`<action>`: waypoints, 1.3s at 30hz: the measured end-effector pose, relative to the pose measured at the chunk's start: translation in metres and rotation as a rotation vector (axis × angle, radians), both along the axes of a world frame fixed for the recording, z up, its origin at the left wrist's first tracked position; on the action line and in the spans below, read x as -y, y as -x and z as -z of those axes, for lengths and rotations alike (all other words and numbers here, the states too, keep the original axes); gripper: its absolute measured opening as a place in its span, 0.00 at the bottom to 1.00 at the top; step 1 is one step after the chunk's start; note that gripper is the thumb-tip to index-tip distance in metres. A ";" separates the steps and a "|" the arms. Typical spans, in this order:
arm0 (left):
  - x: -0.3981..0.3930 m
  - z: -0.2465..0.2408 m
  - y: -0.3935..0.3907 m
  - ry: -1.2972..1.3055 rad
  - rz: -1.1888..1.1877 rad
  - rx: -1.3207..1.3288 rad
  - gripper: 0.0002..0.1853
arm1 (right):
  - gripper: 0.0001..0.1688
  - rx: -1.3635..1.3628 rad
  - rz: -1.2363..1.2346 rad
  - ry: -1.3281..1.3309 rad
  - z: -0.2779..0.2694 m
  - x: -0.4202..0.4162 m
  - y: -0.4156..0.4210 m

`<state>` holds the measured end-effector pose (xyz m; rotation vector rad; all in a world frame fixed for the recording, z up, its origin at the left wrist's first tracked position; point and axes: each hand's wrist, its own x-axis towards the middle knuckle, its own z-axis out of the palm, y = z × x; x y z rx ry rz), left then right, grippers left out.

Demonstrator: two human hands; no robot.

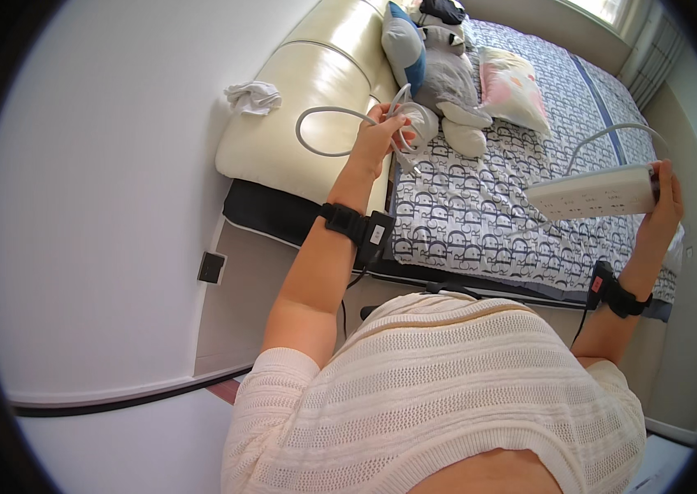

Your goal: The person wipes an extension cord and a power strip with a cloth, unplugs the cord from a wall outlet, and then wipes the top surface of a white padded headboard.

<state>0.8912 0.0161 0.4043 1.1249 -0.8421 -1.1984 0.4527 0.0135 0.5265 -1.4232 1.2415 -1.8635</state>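
My left hand (382, 133) grips loops of a light grey cable (324, 110), raised in front of the cream headboard and the bed's near corner. One wide loop hangs out to the left, and a short end points down below the fingers. In my right hand (663, 197) is a white power strip (595, 196), held by its right end above the bed. Its face with several sockets is turned toward me. Another stretch of grey cable (617, 126) arches behind the strip, and where it joins the strip is hidden.
A bed with a patterned cover (478, 222) lies before me. On it are a grey plush toy (447, 77), a blue and grey cushion (404, 46) and a pale pillow (512, 89). A white cloth (254, 97) rests on the headboard (305, 80). A dark wall socket (211, 268) is at left.
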 end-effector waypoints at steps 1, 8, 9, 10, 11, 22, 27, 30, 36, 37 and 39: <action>-0.078 0.033 -0.047 -0.011 0.104 -0.042 0.18 | 0.16 -0.067 0.074 -0.004 0.003 -0.112 -0.052; -0.070 0.069 -0.024 -0.163 0.229 -0.009 0.16 | 0.17 -0.071 0.114 -0.016 0.018 -0.138 -0.048; -0.071 0.075 -0.018 -0.208 0.223 -0.002 0.14 | 0.17 -0.079 0.111 -0.021 0.017 -0.141 -0.047; -0.057 0.085 -0.006 -0.235 0.240 0.027 0.13 | 0.17 -0.088 0.099 -0.023 0.022 -0.131 -0.033; -0.051 0.087 0.007 -0.279 0.248 0.053 0.13 | 0.17 -0.101 0.094 -0.035 0.027 -0.124 -0.022; 0.020 0.159 0.005 -0.194 -0.085 0.364 0.28 | 0.15 -0.158 -0.246 -0.094 0.039 -0.089 -0.024; -0.024 0.021 0.122 -0.057 0.374 0.361 0.38 | 0.12 -0.218 -0.359 -0.073 0.007 -0.100 -0.022; -0.032 -0.002 0.173 0.365 0.430 0.522 0.40 | 0.12 -0.265 -0.532 -0.028 -0.004 -0.097 -0.036; -0.041 0.013 0.193 0.186 0.738 0.239 0.19 | 0.17 -0.114 -0.620 0.179 -0.040 -0.111 -0.055; -0.041 0.028 0.190 0.184 0.716 0.259 0.16 | 0.17 -0.059 -0.604 0.210 -0.046 -0.113 -0.053; -0.045 0.053 0.183 0.137 0.692 0.344 0.16 | 0.18 0.027 -0.536 0.292 -0.054 -0.113 -0.045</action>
